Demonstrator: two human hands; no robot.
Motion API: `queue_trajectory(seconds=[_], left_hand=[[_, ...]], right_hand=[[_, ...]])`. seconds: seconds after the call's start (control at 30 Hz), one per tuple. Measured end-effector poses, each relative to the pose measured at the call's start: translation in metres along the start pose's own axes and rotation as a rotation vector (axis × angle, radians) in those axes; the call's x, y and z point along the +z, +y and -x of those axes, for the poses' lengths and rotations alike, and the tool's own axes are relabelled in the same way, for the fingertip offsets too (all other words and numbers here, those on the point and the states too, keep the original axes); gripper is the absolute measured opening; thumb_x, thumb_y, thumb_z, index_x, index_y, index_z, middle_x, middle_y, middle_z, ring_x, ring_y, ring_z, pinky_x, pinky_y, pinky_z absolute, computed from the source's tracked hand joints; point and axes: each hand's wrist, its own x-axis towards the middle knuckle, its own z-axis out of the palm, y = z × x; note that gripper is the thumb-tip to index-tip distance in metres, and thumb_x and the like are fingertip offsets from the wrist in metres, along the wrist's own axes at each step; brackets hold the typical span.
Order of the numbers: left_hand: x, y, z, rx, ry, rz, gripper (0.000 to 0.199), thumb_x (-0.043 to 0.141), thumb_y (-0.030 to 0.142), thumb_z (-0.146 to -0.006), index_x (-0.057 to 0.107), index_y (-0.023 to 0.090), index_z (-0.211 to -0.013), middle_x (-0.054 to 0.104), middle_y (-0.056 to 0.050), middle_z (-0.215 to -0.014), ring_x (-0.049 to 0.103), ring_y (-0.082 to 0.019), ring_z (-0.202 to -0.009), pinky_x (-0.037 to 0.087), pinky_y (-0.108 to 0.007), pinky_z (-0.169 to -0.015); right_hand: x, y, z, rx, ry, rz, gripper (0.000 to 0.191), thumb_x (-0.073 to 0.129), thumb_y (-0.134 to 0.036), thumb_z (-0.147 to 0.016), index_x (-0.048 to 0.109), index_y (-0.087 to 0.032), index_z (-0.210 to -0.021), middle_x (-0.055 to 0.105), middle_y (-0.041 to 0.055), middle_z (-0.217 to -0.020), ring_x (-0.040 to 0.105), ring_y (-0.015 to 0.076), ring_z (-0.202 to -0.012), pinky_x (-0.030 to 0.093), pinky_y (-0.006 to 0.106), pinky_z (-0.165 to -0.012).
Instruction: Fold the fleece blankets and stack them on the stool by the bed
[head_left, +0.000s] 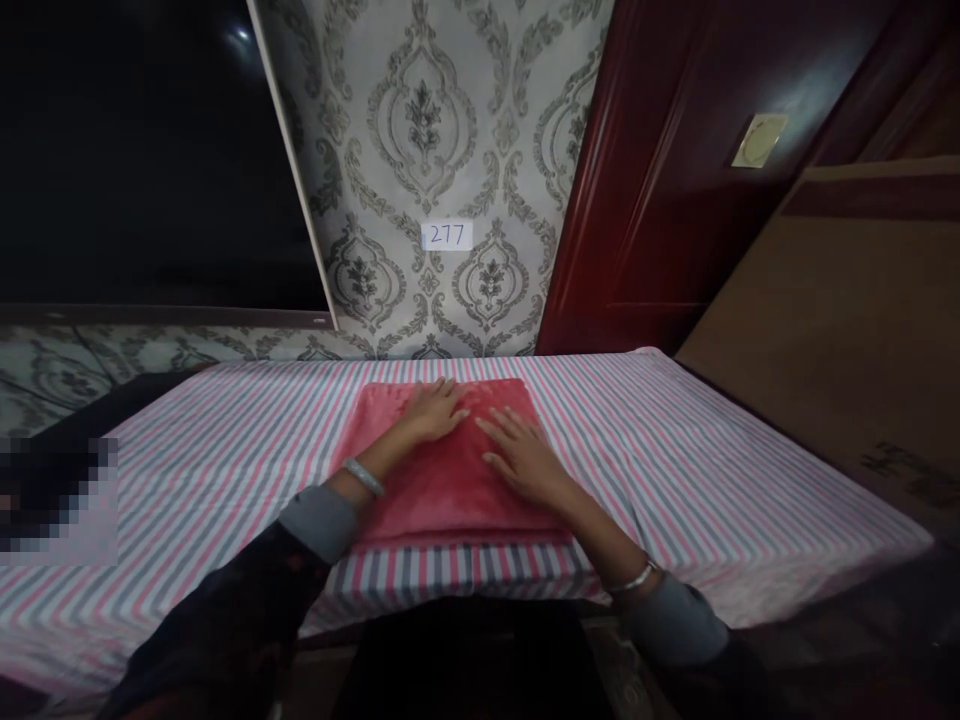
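A folded red plush blanket (pixel 450 500) lies flat as a rough square near the front middle of the table, its layered fold edge facing me. My left hand (pixel 435 410) rests on its far part, palm down with fingers stretched out. On the right side of the blanket lies my right hand (pixel 521 455), also flat, its fingers spread. Neither hand grips anything; both touch the plush surface.
Under the blanket is a table with a pink, grey and white striped cloth (pixel 240 460). A large dark screen (pixel 150 160) stands at the back left. A numbered paper label (pixel 447 236) is on the patterned wall. At right are a dark red door (pixel 660 200) and a big cardboard box (pixel 847 320).
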Motion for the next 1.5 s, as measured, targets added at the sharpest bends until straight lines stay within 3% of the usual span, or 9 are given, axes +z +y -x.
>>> queue_trajectory(seconds=[0.07, 0.17, 0.33, 0.73, 0.93, 1.07, 1.17, 1.33, 1.5], left_hand=[[0.008, -0.004, 0.019, -0.027, -0.019, -0.04, 0.058, 0.035, 0.048, -0.099, 0.036, 0.025, -0.152, 0.029, -0.011, -0.162, 0.022, -0.032, -0.15, 0.016, -0.061, -0.119], [0.027, -0.007, 0.04, -0.067, 0.008, -0.089, 0.059, 0.034, 0.049, -0.1, 0.036, 0.024, -0.153, 0.029, -0.012, -0.162, 0.022, -0.035, -0.15, 0.017, -0.067, -0.116], [0.045, -0.006, 0.046, -0.077, 0.073, -0.1, 0.058, 0.033, 0.05, -0.1, 0.037, 0.026, -0.153, 0.028, -0.012, -0.162, 0.022, -0.036, -0.149, 0.018, -0.068, -0.116], [0.046, -0.006, 0.044, -0.063, 0.071, -0.043, 0.06, 0.032, 0.05, -0.1, 0.032, 0.025, -0.155, 0.026, -0.011, -0.163, 0.02, -0.036, -0.15, 0.014, -0.069, -0.116], [0.03, -0.008, 0.045, -0.068, -0.01, 0.039, 0.059, 0.033, 0.048, -0.101, 0.032, 0.024, -0.155, 0.026, -0.01, -0.163, 0.017, -0.032, -0.152, 0.012, -0.063, -0.119], [0.012, -0.003, 0.072, -0.03, -0.034, 0.111, 0.058, 0.032, 0.047, -0.101, 0.033, 0.023, -0.153, 0.029, -0.01, -0.162, 0.02, -0.029, -0.151, 0.014, -0.06, -0.12], [0.009, 0.014, 0.109, 0.052, 0.04, 0.113, 0.057, 0.033, 0.045, -0.101, 0.032, 0.023, -0.154, 0.031, -0.009, -0.161, 0.02, -0.027, -0.151, 0.011, -0.058, -0.121], [0.041, 0.043, 0.159, 0.056, 0.148, 0.029, 0.06, 0.046, 0.046, -0.097, 0.036, 0.026, -0.153, 0.034, -0.01, -0.16, 0.024, -0.032, -0.15, 0.017, -0.061, -0.12], [0.071, 0.052, 0.173, 0.009, 0.202, -0.008, 0.062, 0.051, 0.047, -0.094, 0.037, 0.031, -0.152, 0.032, -0.008, -0.161, 0.026, -0.034, -0.149, 0.015, -0.064, -0.12]], right_hand=[[0.011, -0.011, -0.006, 0.018, -0.078, 0.027, 0.054, 0.041, -0.047, -0.101, 0.038, -0.029, -0.153, 0.028, 0.0057, -0.162, 0.023, 0.0321, -0.149, 0.027, 0.057, -0.116], [0.026, -0.013, -0.002, 0.023, -0.116, 0.05, 0.051, 0.038, -0.051, -0.102, 0.043, -0.032, -0.15, 0.033, 0.0051, -0.16, 0.024, 0.0333, -0.148, 0.02, 0.06, -0.117], [0.035, -0.006, 0.024, 0.02, -0.078, 0.066, 0.049, 0.037, -0.05, -0.103, 0.046, -0.032, -0.148, 0.039, 0.0038, -0.157, 0.028, 0.0322, -0.146, 0.021, 0.056, -0.117], [0.045, 0.0, 0.104, 0.025, 0.05, 0.07, 0.048, 0.036, -0.04, -0.104, 0.045, -0.027, -0.149, 0.039, 0.0061, -0.157, 0.026, 0.0273, -0.148, 0.028, 0.052, -0.116], [0.046, 0.0, 0.128, 0.065, 0.133, -0.001, 0.045, 0.032, -0.037, -0.104, 0.051, -0.028, -0.144, 0.049, 0.0065, -0.15, 0.034, 0.0269, -0.144, 0.033, 0.053, -0.112], [0.033, -0.005, 0.119, 0.064, 0.218, -0.056, 0.045, 0.033, -0.039, -0.104, 0.058, -0.024, -0.138, 0.059, 0.0093, -0.139, 0.048, 0.0271, -0.134, 0.035, 0.053, -0.112], [0.025, -0.018, 0.095, 0.03, 0.247, -0.063, 0.048, 0.033, -0.04, -0.104, 0.052, -0.022, -0.144, 0.054, 0.0106, -0.145, 0.046, 0.0268, -0.136, 0.032, 0.051, -0.114], [0.036, -0.041, 0.06, 0.021, 0.095, -0.003, 0.049, 0.036, -0.041, -0.103, 0.045, -0.028, -0.15, 0.038, 0.0064, -0.157, 0.027, 0.03, -0.147, 0.027, 0.054, -0.115], [0.056, -0.043, 0.064, 0.02, 0.04, 0.054, 0.046, 0.038, -0.042, -0.103, 0.05, -0.031, -0.146, 0.041, 0.0033, -0.156, 0.028, 0.0296, -0.147, 0.022, 0.054, -0.116]])
